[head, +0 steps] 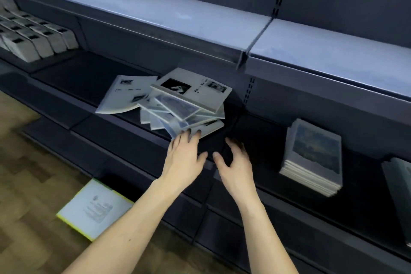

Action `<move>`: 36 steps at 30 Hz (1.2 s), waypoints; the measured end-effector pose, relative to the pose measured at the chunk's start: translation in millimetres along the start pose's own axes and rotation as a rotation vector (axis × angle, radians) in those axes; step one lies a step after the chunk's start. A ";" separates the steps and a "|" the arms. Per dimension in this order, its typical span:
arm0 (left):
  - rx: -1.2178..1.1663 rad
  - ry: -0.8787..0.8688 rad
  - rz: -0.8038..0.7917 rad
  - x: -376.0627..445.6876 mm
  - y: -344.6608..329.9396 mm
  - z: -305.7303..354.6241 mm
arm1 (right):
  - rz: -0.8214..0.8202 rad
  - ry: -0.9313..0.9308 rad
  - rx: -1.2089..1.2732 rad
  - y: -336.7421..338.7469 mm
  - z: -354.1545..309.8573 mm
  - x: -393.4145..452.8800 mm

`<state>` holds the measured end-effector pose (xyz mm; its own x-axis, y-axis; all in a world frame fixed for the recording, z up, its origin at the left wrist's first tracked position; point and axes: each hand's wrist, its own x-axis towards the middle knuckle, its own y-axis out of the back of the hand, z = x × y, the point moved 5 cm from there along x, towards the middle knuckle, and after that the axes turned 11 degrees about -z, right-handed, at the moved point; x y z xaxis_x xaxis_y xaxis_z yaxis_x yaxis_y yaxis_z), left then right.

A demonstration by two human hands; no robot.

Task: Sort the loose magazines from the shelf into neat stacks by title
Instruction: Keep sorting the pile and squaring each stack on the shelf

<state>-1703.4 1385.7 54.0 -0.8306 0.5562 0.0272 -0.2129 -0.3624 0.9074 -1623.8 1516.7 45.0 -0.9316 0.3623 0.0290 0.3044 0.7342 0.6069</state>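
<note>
Head view: glossy fanned magazines [178, 104], flat rectangles

Loose pile of pale grey, thin, glossy paper magazines [178, 109]: about eight copies, fanned and overlapping at mixed angles on the dark matte metal shelf [89, 78], centre of view. Top copy [195, 91] lies flat, cover up, black-and-white photographs and a vertical title line, corner pointing to 1 o'clock. At 9 o'clock of the pile, one separate copy of the same pale cover [124, 95], its near edge curled upward. Lower copies show bluish picture covers, blurred. At 3 o'clock, well apart, a squared stack of grey magazines with a dark blue landscape picture [313, 155], edges aligned, flat on the same shelf.
</note>
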 end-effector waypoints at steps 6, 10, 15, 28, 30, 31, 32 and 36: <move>0.011 -0.034 0.015 10.1 25.8 -48.4 | 0.038 0.015 0.085 -38.8 -44.3 21.2; 0.008 -0.070 0.040 17.0 40.3 -73.1 | 0.065 -0.012 0.097 -59.1 -57.5 31.3; -0.019 -0.110 0.010 24.6 44.3 -98.1 | 0.128 -0.069 0.117 -81.2 -62.3 33.0; -0.145 -0.080 -0.029 57.1 34.8 -133.9 | 0.218 -0.101 0.046 -92.9 -50.7 70.9; -0.162 -0.075 -0.024 63.6 37.2 -137.7 | 0.251 -0.125 0.093 -86.5 -46.2 86.6; -0.168 -0.069 -0.017 68.1 40.1 -140.1 | 0.262 -0.127 0.112 -84.2 -44.8 94.6; -0.168 -0.062 0.000 73.3 43.4 -142.0 | 0.268 -0.119 0.120 -82.2 -44.4 101.5; -0.137 0.013 0.111 102.6 61.3 -144.8 | 0.285 -0.084 0.083 -74.2 -41.0 133.4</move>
<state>-1876.2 1312.3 51.7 -0.8594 0.4974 0.1181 -0.1865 -0.5201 0.8335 -1778.8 1487.0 36.4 -0.7877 0.6041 0.1205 0.5695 0.6395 0.5165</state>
